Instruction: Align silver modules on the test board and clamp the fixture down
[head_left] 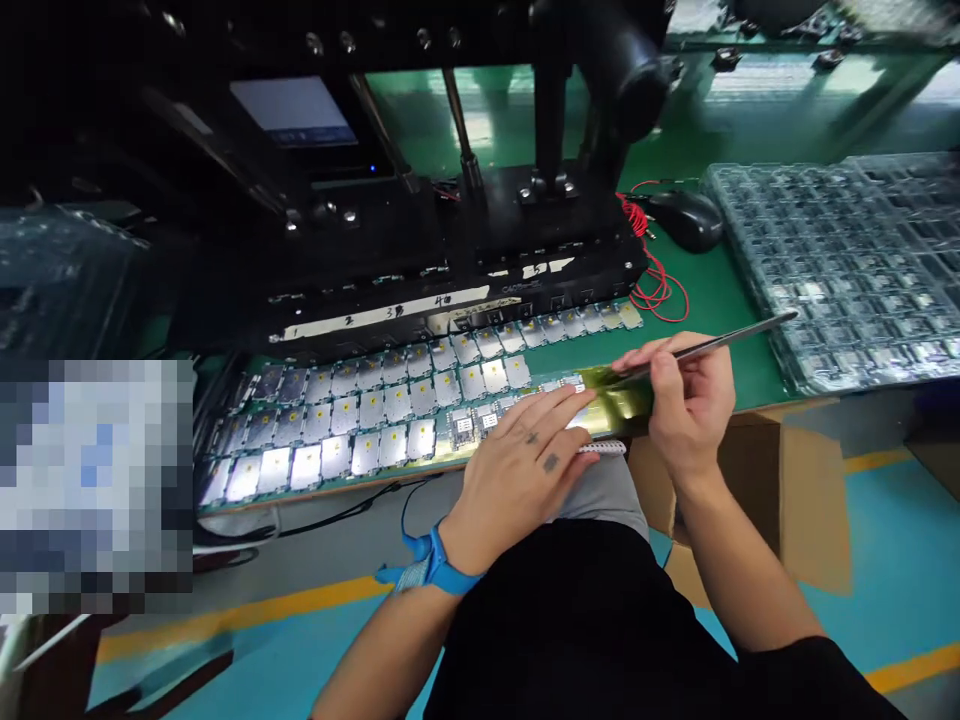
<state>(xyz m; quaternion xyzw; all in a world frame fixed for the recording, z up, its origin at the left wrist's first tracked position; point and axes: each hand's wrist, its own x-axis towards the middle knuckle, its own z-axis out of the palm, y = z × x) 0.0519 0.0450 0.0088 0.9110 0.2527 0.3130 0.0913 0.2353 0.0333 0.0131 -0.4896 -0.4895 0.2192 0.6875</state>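
My left hand (525, 460), with a blue strap at its wrist, lies palm down with fingers stretched over small circuit boards (487, 417) and a yellow film strip (619, 408) at the bench's front edge. Pinched in my right hand (690, 400) are long metal tweezers (739, 333); their tip is over the film, just right of my left fingertips. Rows of silver square modules (371, 407) run leftward from there. What lies beneath my left palm is hidden.
A black machine (450, 240) with numbered tape stands behind the modules. To the right are a black mouse (686, 220), red wire (660, 285) and clear trays (840, 270) of parts. An open cardboard box (814, 510) sits below the bench edge.
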